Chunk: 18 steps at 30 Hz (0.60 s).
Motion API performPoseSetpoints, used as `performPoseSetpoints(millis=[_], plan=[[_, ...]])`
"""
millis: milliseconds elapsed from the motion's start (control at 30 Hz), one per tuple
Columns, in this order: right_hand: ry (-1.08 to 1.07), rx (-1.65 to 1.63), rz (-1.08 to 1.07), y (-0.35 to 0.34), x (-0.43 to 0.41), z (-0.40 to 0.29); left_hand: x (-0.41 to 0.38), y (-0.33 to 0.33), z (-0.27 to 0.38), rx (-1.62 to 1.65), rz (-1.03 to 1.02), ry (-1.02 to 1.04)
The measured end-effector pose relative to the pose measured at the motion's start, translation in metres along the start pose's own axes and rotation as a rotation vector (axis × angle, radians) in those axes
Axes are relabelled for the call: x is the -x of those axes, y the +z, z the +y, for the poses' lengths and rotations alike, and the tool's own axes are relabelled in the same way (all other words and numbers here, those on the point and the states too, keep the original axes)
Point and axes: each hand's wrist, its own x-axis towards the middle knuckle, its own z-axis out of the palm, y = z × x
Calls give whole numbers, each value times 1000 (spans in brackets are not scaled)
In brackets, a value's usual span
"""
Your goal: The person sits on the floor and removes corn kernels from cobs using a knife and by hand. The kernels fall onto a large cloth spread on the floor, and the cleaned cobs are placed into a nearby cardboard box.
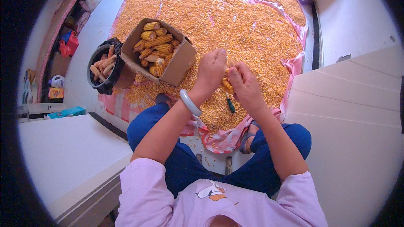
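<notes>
My left hand (212,71), with a pale bangle (190,102) on its wrist, is closed at one side of a corn ear (227,85). My right hand (247,85) grips the same ear from the other side, its thumb pressed along it. Yellow kernels show on the ear between the hands; the fingers hide much of it. Just below, a screwdriver-like tool with a dark green handle (231,105) lies on a wide spread of loose corn kernels (221,22). A cardboard box (178,64) of corn ears (159,41) stands to the left of my hands.
Left of the box, a bucket (91,78) lined with a black bag holds bare cobs (103,64). A pink-and-white sheet (221,138) lies under the kernels. Pale panels stand at left (75,151) and right (347,116). Household items, including a white jug (57,82), line the far left.
</notes>
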Motion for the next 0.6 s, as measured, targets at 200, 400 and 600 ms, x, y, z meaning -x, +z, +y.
performPoseSetpoints(millis=[200, 400, 600], plan=[[-61, 3, 8, 0, -6, 10, 4, 4, 7, -57, 11, 52], [112, -247, 7, -4, -6, 11, 8, 6, 7, -194, 86, 184], [476, -512, -27, -10, -4, -3, 4, 2, 3, 32, -10, -18]])
